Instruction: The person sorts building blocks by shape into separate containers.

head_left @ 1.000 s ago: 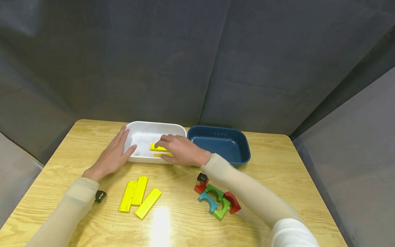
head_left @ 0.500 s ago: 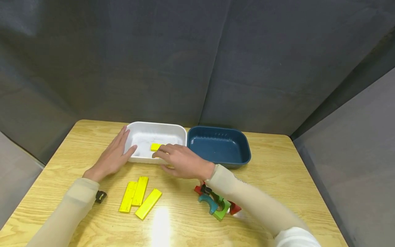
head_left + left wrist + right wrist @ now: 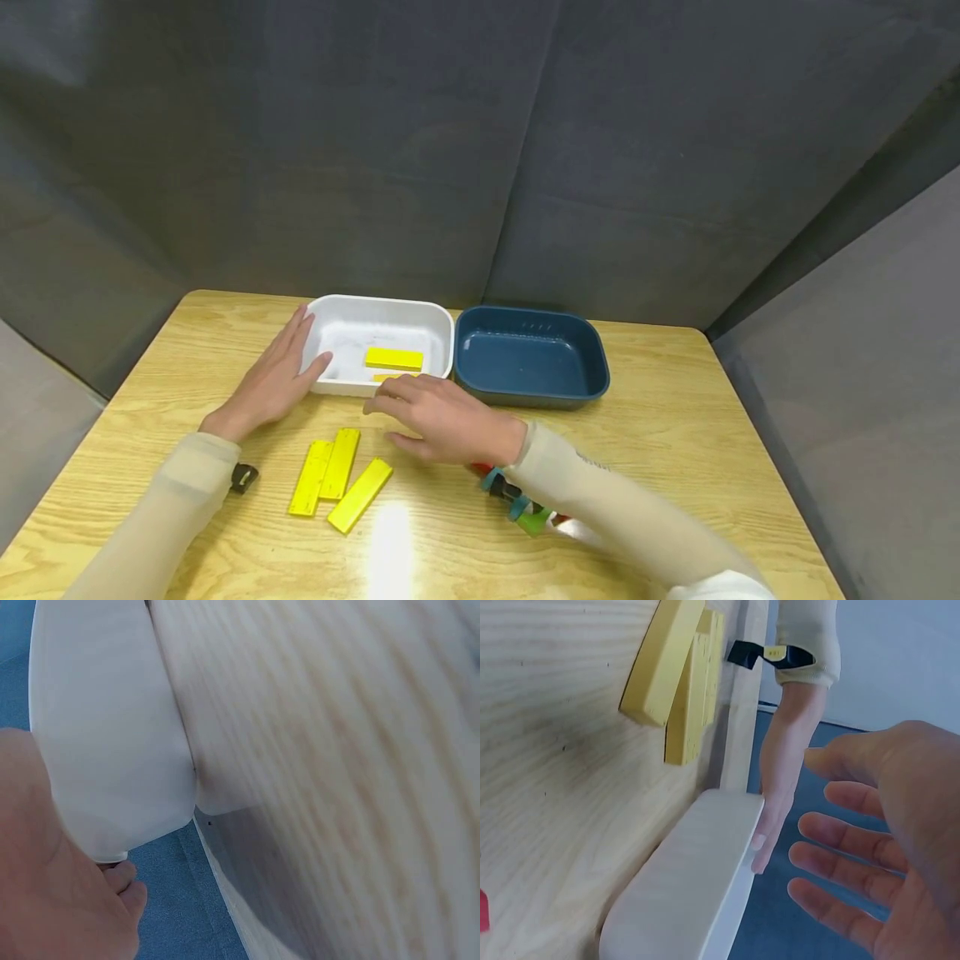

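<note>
In the head view my left hand rests along the left end of the white tray, fingers straight. Its fingers lie at the tray's rim in the left wrist view. Just in front of the tray's near right side, my right hand hovers with nothing in it; in the right wrist view its fingers are spread and loosely bent. Inside the tray lies a yellow rectangular block. A second yellow block shows partly behind the near rim and my right hand.
Three yellow blocks lie on the wooden table, nearer than the tray. A dark blue tray stands against the white one's right side. Arch-shaped blocks, including a green one, are partly hidden under my right forearm.
My right hand has let go of the yellow block in the white tray and drawn back toward the near side, over the rim. My left hand has stayed in place.
</note>
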`<state>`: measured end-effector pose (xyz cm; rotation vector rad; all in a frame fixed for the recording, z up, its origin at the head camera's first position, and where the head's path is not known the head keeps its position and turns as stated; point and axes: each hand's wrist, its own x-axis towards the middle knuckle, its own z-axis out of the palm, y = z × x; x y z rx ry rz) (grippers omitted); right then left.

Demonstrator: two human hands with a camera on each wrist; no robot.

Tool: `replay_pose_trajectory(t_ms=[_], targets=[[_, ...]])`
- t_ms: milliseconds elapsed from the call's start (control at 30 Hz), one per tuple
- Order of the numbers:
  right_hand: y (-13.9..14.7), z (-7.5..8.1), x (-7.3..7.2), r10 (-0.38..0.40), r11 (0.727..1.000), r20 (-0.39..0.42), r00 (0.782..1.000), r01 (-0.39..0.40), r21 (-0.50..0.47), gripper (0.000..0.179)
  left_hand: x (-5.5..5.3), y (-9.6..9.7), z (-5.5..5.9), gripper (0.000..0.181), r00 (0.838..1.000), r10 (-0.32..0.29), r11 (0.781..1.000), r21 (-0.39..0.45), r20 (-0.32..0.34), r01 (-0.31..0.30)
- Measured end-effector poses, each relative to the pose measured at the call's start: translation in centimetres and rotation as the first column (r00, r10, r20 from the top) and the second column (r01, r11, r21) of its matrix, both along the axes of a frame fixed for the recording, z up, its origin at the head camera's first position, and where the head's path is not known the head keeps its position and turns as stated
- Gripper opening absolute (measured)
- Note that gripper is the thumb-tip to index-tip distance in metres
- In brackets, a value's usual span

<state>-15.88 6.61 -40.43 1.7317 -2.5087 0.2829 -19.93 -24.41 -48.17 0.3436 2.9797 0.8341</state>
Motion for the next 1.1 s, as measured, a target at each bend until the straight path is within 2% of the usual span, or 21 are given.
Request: replay_pose_trajectory(t_ms=[467,833,1100], targets=[[-0.7,-0.5,1.8,0.081,0.997,-0.007,0.997,-0.081,0.013,0.038,0.0,-0.1,0.1,0.088,1.0,-0.001,1.0,-0.004,-0.005,0.001],[-1.7,-2.4,3.0,0.118,0.986,0.087,0.989,-0.128,0.111,0.043,0.2,0.1,0.1,0.087,1.0,0.004,1.0,0.0,0.0,-0.004],[-2.1,-3.4,3.4,0.152,0.979,0.09,0.984,-0.163,0.124,0.039,0.1,0.1,0.0,0.087,1.0,0.007,1.0,-0.004,-0.001,-0.007]])
